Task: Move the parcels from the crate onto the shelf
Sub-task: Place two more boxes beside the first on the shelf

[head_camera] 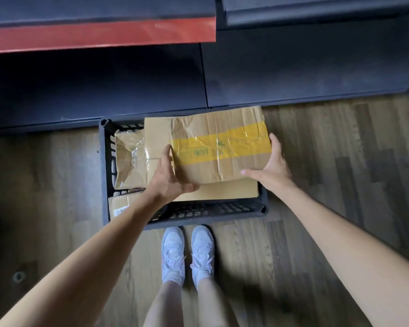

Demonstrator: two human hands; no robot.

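Observation:
A brown cardboard parcel with a yellow tape band [220, 147] is held over the black plastic crate [198, 212] on the floor. My left hand [169, 178] grips its near left corner, thumb on top. My right hand [270, 166] grips its right end, fingers curled around the edge. Under it lies a flat cardboard box [232, 191]. A crumpled taped parcel [130, 161] sits at the crate's left, and a small labelled parcel [121, 205] lies in the near left corner. Dark shelf boards [95, 86] rise right behind the crate.
An upper shelf with a red front strip [99, 35] juts out at top left. A second dark shelf bay [316, 64] stands to the right. My feet in white sneakers [187, 253] stand just before the crate on the wooden floor [340, 161].

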